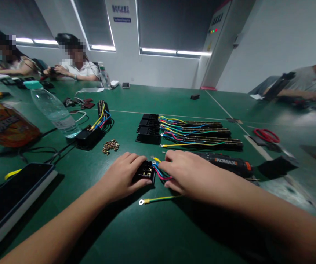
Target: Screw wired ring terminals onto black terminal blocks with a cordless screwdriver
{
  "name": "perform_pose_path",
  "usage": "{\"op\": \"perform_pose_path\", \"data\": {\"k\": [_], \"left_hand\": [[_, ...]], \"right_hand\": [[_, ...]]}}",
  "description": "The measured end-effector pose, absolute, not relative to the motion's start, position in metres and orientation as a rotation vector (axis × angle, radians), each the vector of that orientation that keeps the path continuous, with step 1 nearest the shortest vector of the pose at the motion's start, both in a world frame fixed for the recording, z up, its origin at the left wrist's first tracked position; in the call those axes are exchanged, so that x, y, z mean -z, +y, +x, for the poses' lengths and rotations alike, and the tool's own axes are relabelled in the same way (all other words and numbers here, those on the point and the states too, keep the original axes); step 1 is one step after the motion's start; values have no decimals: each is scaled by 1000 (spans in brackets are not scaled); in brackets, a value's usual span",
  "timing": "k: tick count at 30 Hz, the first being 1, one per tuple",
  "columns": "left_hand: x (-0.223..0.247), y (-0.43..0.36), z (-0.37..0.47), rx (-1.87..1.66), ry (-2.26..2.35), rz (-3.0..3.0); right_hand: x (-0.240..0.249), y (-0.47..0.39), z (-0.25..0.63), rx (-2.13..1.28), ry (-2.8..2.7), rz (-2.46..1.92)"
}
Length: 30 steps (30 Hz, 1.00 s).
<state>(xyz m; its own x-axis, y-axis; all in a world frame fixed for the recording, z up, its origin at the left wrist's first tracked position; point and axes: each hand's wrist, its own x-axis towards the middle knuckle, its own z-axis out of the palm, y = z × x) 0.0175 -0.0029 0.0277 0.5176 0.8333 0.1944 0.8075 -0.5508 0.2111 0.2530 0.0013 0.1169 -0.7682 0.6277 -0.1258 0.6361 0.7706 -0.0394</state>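
Forearms cross a green table point(174, 234) under dark-blinded windows point(174, 22).

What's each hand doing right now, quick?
Left hand: closed on the black terminal block, holding it on the table.
Right hand: fingers on the coloured wires; grip cannot be told.

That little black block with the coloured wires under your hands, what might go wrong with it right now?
The loose yellow wire lies free in front of the black terminal block, apart from the bundle, so it might be missed or snagged. The right hand covers the coloured wires, which could tug them out. The pile of small screws beside the left hand could scatter if nudged.
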Motion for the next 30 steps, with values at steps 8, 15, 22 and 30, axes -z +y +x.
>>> {"op": "perform_pose_path", "data": {"k": [8,15,22,30], "left_hand": [[-30,-3,17,-397,1425,2638],[-29,0,15,-389,1408,2650],[-29,5,8,-363,1389,2681],[-29,11,-2,-364,1428,2694]], "right_hand": [[-105,8,259,281,2898,892],[-100,13,263,265,2867,892],[-98,18,261,301,2850,899],[-97,20,255,313,2847,886]]}}
